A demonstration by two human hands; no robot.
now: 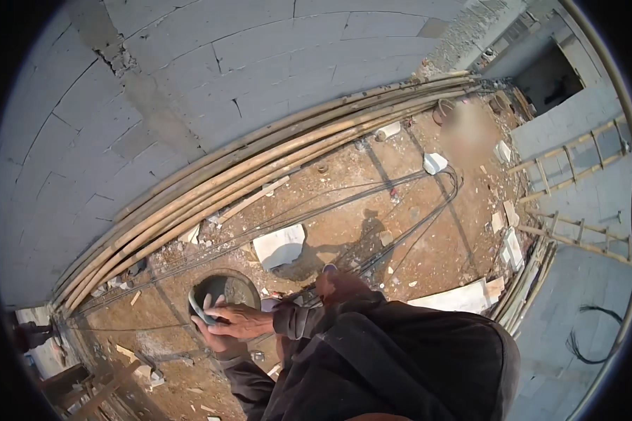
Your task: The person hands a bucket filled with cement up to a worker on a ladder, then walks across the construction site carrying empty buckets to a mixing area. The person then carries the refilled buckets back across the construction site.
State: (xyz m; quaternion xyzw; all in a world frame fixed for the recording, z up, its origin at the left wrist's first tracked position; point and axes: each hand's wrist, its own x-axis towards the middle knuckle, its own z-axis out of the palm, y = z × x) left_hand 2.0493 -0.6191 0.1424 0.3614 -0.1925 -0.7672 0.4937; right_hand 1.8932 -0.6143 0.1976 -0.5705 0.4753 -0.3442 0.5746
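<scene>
A round dark tub (244, 281) with grey wet-looking material inside stands on the ground at the lower left. Over its near side, my two hands are close together around a curved grey-blue object (201, 313), whose kind I cannot make out. My right hand (240, 322) lies on top, fingers bent over the object's edge. Below it my left hand (219, 342) grips from underneath, its fingers partly hidden. Dark sleeves cover both forearms.
Long bamboo poles (260, 147) lie along the grey block wall (274, 63). Thin dark rods (344, 200) cross the dirt floor. A pale broken slab (279, 247) lies beyond the tub. Bamboo ladders (569, 165) lean at the right; rubble and wood scraps are scattered about.
</scene>
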